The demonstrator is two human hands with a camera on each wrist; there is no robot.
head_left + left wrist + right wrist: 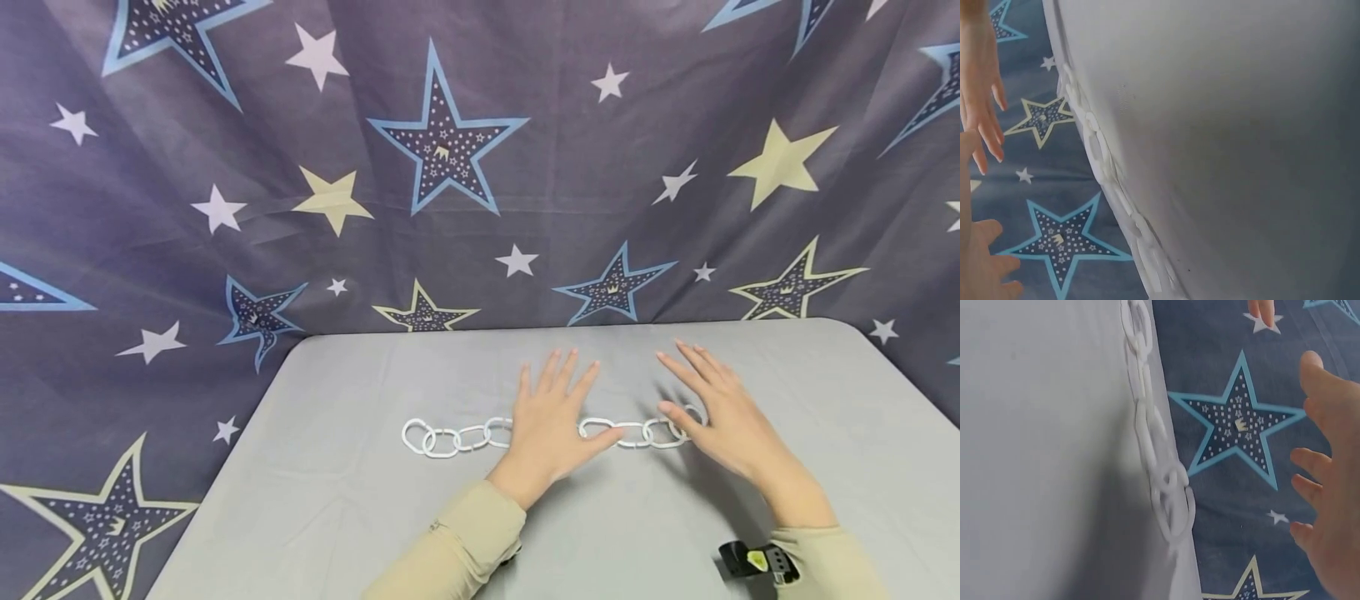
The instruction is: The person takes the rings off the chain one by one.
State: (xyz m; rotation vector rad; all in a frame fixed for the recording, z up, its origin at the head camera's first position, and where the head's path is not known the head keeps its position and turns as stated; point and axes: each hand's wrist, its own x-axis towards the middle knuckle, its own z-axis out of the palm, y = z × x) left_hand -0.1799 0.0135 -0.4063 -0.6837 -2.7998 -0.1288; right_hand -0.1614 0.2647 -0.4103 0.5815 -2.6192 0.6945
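Observation:
A chain of white oval links (442,443) lies stretched from left to right across the grey table. Over its middle my left hand (547,425) is spread, palm down, hiding several links in the head view. My right hand (735,425) hovers by the chain's right end with its fingers extended and apart. Neither hand holds anything. In the left wrist view the chain (1099,150) runs along the table's far side, with the left hand (985,262) at the lower left. The right wrist view shows the chain's end links (1172,512) and the right hand (1341,487) apart from them.
A grey cloth covers the table (315,517), whose far edge meets a dark curtain (465,250) printed with stars. A black strap with a yellow-green mark (757,560) is on the right wrist.

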